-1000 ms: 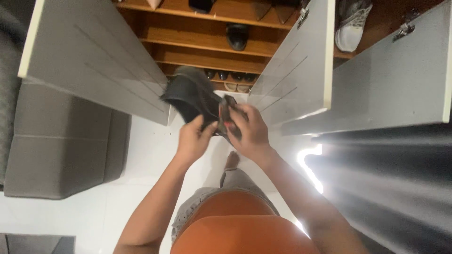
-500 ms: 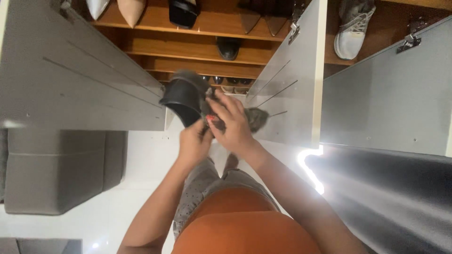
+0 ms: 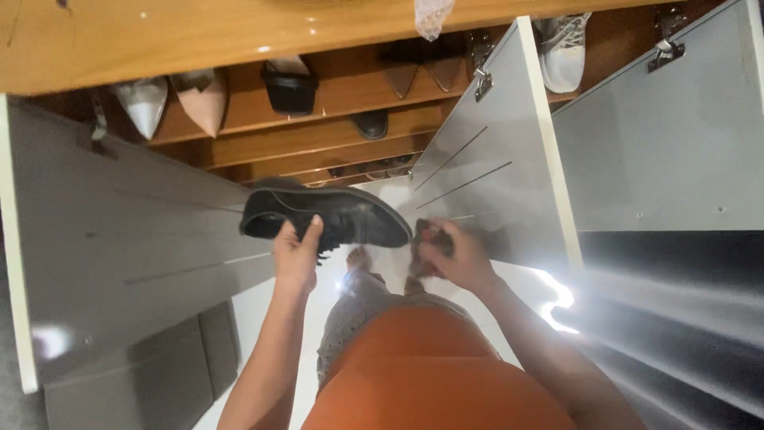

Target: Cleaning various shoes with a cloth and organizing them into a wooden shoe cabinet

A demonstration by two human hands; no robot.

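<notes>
Gripping a black leather shoe [image 3: 326, 216] from below, my left hand [image 3: 296, 253] has its fingers clamped on the sole, holding it level before the open shoe cabinet [image 3: 318, 135]. My right hand [image 3: 447, 253], just beside the toe, is closed around a dark cloth [image 3: 426, 239].

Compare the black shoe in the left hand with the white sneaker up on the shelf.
The black shoe is dark, smooth and leather-like; the white sneaker is pale and looks sporty. The black shoe is held on its side in front of the open cabinet by the left hand; the sneaker rests on a wooden shelf, partly hidden by a grey door. Both are closed shoes.
</notes>
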